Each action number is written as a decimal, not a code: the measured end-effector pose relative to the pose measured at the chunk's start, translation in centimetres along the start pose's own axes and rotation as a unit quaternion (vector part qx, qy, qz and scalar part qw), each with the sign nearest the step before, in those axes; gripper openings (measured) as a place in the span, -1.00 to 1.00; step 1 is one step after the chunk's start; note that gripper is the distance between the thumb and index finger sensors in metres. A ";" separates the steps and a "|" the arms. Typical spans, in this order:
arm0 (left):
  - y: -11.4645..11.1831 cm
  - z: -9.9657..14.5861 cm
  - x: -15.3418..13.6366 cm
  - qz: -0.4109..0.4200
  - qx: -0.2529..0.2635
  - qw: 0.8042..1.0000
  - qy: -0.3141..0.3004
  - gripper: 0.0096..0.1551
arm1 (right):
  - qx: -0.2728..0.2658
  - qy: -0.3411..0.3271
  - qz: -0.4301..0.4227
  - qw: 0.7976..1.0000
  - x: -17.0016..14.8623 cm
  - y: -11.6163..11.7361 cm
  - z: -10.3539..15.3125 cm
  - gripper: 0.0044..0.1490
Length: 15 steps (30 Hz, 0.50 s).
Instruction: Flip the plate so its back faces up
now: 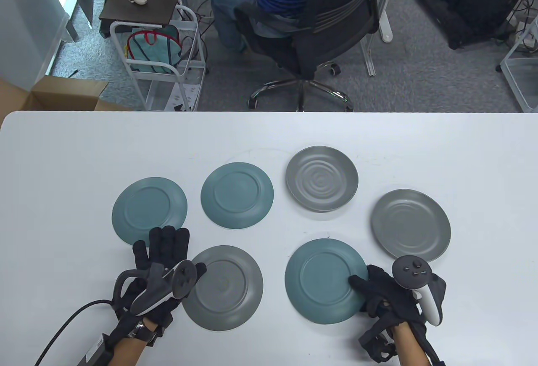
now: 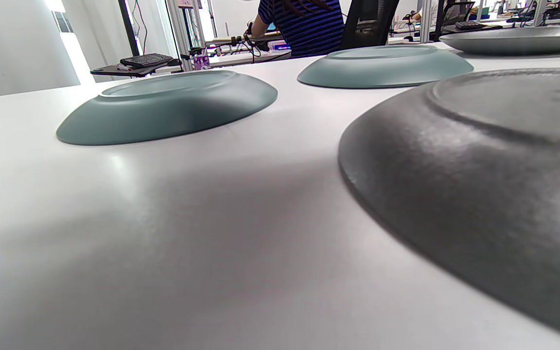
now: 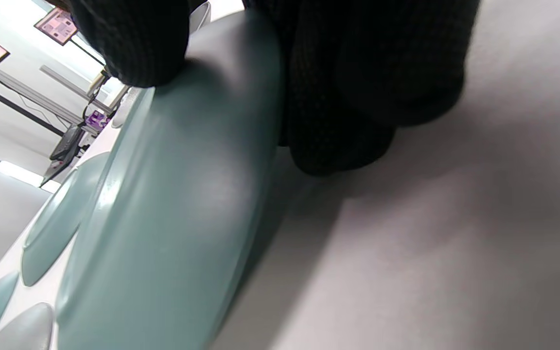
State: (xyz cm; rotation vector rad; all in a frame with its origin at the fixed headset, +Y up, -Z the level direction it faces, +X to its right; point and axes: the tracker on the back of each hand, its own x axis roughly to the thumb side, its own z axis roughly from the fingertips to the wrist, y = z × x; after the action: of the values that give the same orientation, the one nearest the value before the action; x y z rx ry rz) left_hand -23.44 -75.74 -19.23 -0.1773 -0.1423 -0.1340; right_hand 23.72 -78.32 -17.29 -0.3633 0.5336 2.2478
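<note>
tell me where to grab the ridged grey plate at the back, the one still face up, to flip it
Take the ridged grey plate by its near right rim, coming in with the right hand. It lies face up, so the rim curves up off the white table; fingers can slip under, thumb on top.

grey carpet, black office chair, white table.
</note>
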 end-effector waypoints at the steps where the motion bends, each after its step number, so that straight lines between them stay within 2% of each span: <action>1: 0.0 0.0 0.0 0.001 0.000 1.000 0.000 0.06 | 0.001 0.006 0.006 1.000 0.0 0.0 0.0 -0.04; 13: -0.2 -0.1 0.0 0.000 -0.003 1.000 0.000 0.06 | -0.002 0.014 0.077 0.997 1.1 -0.1 0.0 -0.03; 15: -0.2 -0.1 0.0 -0.001 -0.004 1.000 0.000 0.06 | -0.022 0.017 0.097 0.995 1.4 -0.1 0.1 -0.03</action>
State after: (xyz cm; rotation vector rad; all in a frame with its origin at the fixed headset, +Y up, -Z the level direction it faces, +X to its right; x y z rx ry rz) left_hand -23.44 -75.95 -19.26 -0.1858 -0.1411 -0.1373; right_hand 22.90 -77.32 -17.81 -0.3866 0.5569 2.4473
